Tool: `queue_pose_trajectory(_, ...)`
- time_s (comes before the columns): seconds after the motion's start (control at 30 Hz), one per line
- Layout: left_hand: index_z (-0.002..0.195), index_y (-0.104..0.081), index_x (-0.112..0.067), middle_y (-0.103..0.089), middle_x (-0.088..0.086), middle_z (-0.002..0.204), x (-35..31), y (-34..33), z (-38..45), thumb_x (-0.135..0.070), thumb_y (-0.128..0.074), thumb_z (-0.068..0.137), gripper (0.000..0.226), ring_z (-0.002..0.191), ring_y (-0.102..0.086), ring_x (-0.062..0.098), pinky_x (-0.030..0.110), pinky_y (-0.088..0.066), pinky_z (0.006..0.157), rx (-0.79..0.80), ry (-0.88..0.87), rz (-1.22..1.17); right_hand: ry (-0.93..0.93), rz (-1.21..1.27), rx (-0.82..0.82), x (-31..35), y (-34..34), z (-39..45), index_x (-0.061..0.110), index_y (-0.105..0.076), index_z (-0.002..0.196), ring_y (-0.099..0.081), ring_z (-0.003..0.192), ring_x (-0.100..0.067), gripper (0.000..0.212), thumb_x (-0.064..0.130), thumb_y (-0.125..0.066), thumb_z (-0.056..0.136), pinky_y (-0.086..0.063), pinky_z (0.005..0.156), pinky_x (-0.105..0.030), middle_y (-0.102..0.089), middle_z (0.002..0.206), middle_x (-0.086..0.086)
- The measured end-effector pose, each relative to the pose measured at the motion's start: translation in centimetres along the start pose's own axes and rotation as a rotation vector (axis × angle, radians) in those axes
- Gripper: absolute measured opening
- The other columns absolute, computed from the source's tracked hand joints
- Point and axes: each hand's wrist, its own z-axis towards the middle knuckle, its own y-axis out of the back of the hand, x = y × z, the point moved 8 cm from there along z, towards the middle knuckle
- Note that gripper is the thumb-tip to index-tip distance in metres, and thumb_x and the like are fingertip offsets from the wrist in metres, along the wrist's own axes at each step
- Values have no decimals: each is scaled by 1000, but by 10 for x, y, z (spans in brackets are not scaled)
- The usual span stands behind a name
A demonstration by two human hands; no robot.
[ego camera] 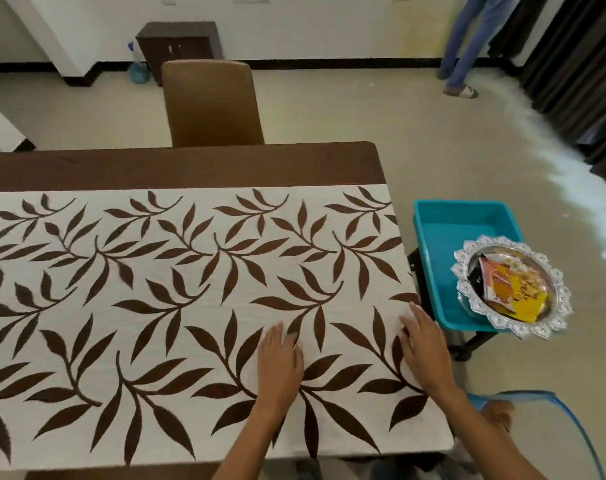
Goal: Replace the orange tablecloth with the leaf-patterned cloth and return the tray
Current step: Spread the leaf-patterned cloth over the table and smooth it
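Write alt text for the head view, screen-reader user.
Both hands, left hand and right hand, press flat on a leaf-patterned cloth spread over a brown table. To the right, a silver tray of packets rests on a teal bin; a chair stands at the far side.

Leaf-patterned cloth point(176, 289): white ground, printed with dark brown leaf sprays. Counter point(176, 168): dark brown along the far edge. Chair point(211, 102): tan brown. Bin point(447, 233): teal. Tray point(467, 268): silver, scalloped embossed rim, loaded with yellow and orange packets point(512, 292).
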Motion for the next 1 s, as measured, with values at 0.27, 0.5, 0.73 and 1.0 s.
queue_pose_trajectory(0.27,126,-58,-15,-42,8,144,-146,-31,30,-26,-43,98,33,136,-33,20,25,-18,110,54,-221,-164,-212,195,-211,-63,60,2,12,-66,109,-47,122,-21,20,17,-56,92,-34,94,-25,-52,133,-4)
queue_pose_trajectory(0.5,127,-54,-19,-37,1,148,-268,-98,73,-27,-41,99,31,139,-26,14,26,-21,112,226,-227,-277,-350,261,-287,-190,91,35,12,-69,103,-53,114,-23,17,14,-58,90,-44,91,-32,-58,124,-4)
queue_pose_trajectory(0.73,122,-57,-11,-43,12,143,-350,-203,147,-24,-46,97,30,136,-31,23,30,-22,111,405,-172,-248,-595,194,-200,-336,97,73,3,-61,115,-52,113,-34,28,11,-58,88,-48,84,-41,-56,126,-16)
queue_pose_trajectory(1.0,113,-57,-10,-61,11,111,-353,-291,206,-23,-54,94,23,105,-57,29,41,-47,90,436,114,-312,-853,189,-20,-430,69,96,4,-21,147,-12,143,-35,65,21,-54,94,-21,114,-40,-12,154,-23)
